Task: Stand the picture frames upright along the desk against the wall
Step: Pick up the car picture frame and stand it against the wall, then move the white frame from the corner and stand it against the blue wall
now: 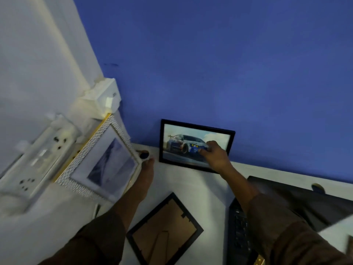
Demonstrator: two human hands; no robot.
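Observation:
A black frame with a racing-car picture point(183, 142) stands upright on the white desk point(181, 180), leaning on the blue wall. My right hand point(214, 155) rests on its lower right part, fingers touching the glass. A white textured frame with a gold edge point(99, 161) stands tilted in the left corner. My left hand point(147, 169) is at that frame's right edge, its fingers mostly hidden behind it. A third black frame point(164, 230) lies face down near me, its brown back and stand showing.
White switch and socket boxes point(38, 159) are fixed to the left wall. A small dark round object point(144, 154) sits by the wall between the two standing frames. A black keyboard point(238, 232) and a dark flat item point(305, 199) lie to the right.

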